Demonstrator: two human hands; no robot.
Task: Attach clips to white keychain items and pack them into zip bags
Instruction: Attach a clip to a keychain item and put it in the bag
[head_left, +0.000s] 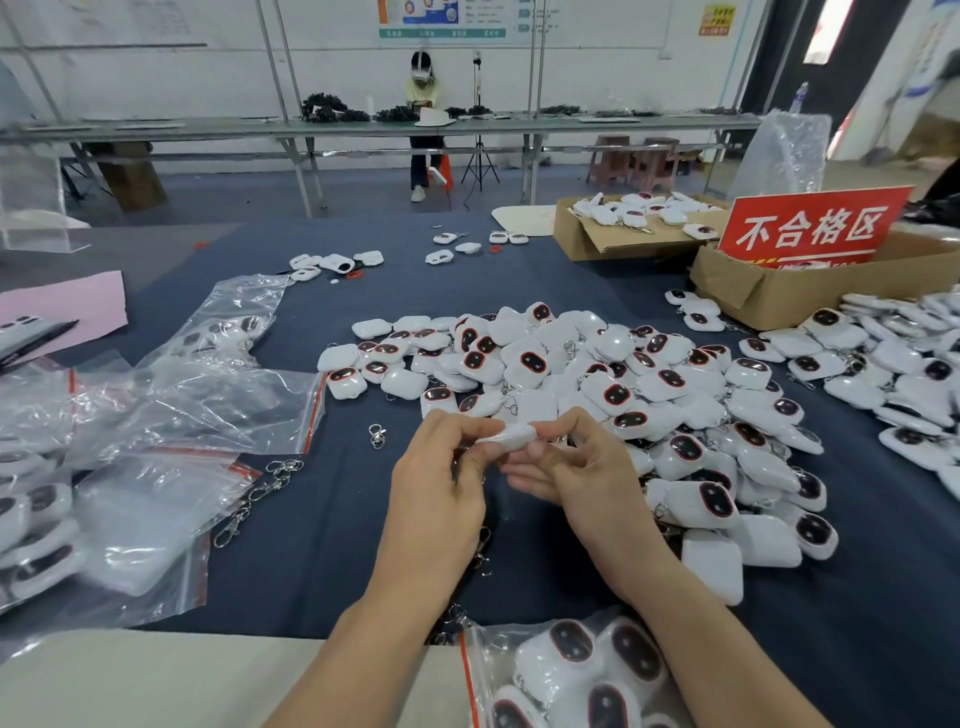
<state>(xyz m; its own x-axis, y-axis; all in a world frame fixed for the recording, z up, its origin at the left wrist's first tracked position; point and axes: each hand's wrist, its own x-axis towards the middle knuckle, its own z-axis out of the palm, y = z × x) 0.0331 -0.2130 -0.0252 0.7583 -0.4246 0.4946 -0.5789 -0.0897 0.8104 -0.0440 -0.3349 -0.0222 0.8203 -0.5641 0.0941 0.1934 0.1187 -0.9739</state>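
Both hands meet over the dark blue table, holding one white keychain item (506, 434) between them. My left hand (441, 467) pinches its left end with curled fingers, and my right hand (576, 467) grips its right end. A large pile of white keychain items (597, 384) with dark oval faces lies just behind and to the right. Loose metal clips (376, 434) lie on the cloth to the left, with more clips (260, 491) beside the bags. A filled zip bag (566, 675) sits at the near edge under my right forearm. Any clip in my fingers is hidden.
Clear zip bags (171, 410), some filled, cover the left side. Two cardboard boxes (779, 291) and a red sign (810, 226) stand at the back right, with another heap of items (909, 364) at the far right. A seated person (423, 119) works at a distant bench.
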